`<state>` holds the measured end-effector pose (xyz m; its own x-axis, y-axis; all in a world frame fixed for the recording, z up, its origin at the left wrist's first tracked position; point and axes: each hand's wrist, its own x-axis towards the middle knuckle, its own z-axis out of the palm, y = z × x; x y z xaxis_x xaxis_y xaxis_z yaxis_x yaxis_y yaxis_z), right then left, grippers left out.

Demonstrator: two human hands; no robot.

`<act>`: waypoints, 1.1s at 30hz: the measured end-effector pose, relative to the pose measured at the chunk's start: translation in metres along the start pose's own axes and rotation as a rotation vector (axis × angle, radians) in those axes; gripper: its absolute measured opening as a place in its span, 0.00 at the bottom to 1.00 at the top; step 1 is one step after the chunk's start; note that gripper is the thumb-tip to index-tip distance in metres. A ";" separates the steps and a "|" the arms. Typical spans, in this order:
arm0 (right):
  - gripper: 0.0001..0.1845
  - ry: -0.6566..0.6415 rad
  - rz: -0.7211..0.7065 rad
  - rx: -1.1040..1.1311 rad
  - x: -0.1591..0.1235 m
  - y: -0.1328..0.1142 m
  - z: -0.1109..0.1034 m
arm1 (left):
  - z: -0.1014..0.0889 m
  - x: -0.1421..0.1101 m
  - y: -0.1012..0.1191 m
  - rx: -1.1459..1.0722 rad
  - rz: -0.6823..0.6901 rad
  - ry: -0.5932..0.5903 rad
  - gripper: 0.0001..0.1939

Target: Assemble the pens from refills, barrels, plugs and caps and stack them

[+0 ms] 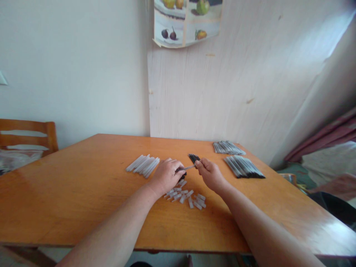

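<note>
My left hand [166, 175] and my right hand [209, 172] come together above the middle of the table. A thin greyish pen [190, 168] spans the gap between them, its left end in my left fingers and its right end pinched by my right thumb and fingers. Small black parts [182, 177] lie just under my left hand, partly hidden by it. Behind my right hand is a bunch of thin black sticks [192, 158]. Translucent white tubes [143, 165] lie left of my left hand. Short whitish pieces [183, 195] are scattered nearer to me, between my forearms.
Two piles of pens lie to the right: a nearer one with black ends [243, 167] and a farther one [228, 147]. The wooden table [69, 193] meets a wall with a fruit poster [191, 26]. A wooden chair [51, 137] stands at the left.
</note>
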<state>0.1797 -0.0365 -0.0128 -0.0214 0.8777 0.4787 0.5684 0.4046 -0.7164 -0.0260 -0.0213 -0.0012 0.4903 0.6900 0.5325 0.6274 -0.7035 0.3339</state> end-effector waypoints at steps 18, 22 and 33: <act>0.22 0.033 0.012 -0.002 0.001 -0.003 -0.005 | 0.003 0.000 -0.003 -0.022 -0.040 -0.085 0.14; 0.22 0.027 0.034 0.006 0.002 -0.003 -0.005 | 0.001 0.001 -0.002 -0.011 -0.022 -0.064 0.12; 0.22 0.015 0.128 0.113 0.003 -0.003 -0.005 | -0.001 0.001 0.002 -0.023 -0.001 -0.022 0.08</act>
<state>0.1819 -0.0369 -0.0067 0.0580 0.9202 0.3872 0.4693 0.3171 -0.8241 -0.0250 -0.0219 0.0009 0.5029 0.6941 0.5151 0.6141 -0.7063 0.3522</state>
